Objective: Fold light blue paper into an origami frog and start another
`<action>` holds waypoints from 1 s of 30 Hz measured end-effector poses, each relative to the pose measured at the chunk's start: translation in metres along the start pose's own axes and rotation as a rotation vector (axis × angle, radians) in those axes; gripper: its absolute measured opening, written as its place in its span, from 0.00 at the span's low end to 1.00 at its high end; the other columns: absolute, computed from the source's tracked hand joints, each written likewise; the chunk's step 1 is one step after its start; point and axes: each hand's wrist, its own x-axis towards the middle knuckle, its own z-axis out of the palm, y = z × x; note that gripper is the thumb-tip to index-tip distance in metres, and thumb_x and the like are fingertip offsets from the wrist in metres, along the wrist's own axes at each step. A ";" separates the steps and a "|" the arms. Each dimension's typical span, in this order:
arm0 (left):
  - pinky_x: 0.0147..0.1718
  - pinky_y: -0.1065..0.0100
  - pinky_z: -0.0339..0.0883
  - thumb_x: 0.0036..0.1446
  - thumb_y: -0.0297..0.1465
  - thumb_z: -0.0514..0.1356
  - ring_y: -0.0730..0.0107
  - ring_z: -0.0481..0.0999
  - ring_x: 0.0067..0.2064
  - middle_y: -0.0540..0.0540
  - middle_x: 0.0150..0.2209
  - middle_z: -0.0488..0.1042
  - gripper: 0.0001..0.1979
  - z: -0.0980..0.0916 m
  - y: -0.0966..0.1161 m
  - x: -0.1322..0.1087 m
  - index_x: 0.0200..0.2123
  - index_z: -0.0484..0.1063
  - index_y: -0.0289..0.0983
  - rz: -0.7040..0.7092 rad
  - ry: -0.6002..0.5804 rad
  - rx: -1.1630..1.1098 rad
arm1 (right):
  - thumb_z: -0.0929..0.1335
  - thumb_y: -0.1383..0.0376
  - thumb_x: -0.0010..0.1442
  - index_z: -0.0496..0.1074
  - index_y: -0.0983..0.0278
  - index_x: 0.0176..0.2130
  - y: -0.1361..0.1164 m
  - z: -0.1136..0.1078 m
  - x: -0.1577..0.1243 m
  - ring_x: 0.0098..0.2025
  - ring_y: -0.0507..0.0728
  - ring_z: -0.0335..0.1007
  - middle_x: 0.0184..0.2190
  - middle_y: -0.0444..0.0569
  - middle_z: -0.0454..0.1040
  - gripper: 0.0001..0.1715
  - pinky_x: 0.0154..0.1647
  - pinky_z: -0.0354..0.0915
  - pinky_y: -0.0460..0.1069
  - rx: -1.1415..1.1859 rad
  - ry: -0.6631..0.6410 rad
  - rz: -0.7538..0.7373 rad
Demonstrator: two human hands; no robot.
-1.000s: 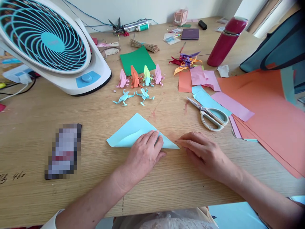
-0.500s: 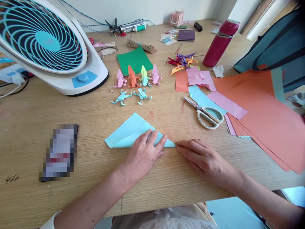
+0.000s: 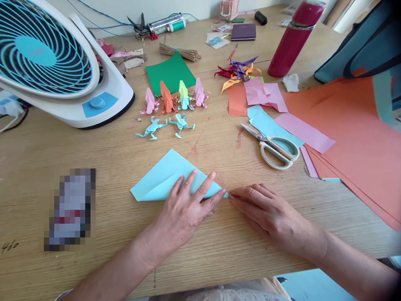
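A light blue sheet of paper, folded over with its straight edge towards me, lies on the wooden table. My left hand rests on its right half with the fingers spread. At the sheet's right-hand tip, my right hand pinches the corner between thumb and fingertips. Beyond the sheet are two light blue folded paper figures. Several pink, orange and green-blue ones stand behind them.
White-handled scissors lie right of the sheet, near paper strips and large orange sheets. A fan stands at the back left, a red bottle at the back right. A blurred object lies left.
The fingers of my left hand have spread wider on the blue paper. My right hand still pinches the tip. The view has shifted slightly.
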 end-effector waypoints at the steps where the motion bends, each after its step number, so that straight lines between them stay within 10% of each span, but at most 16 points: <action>1: 0.59 0.42 0.62 0.64 0.30 0.57 0.41 0.57 0.66 0.47 0.70 0.52 0.30 0.000 -0.001 0.000 0.67 0.54 0.52 0.006 -0.002 -0.001 | 0.59 0.72 0.68 0.70 0.67 0.56 0.000 0.000 0.000 0.47 0.61 0.71 0.50 0.58 0.73 0.21 0.46 0.69 0.58 -0.003 -0.002 -0.002; 30: 0.58 0.41 0.59 0.67 0.39 0.53 0.46 0.61 0.65 0.43 0.67 0.59 0.26 0.004 0.006 0.000 0.67 0.55 0.48 -0.025 -0.016 -0.003 | 0.56 0.73 0.69 0.74 0.74 0.48 -0.001 -0.004 0.001 0.46 0.61 0.67 0.56 0.64 0.68 0.21 0.48 0.68 0.57 -0.081 -0.020 -0.086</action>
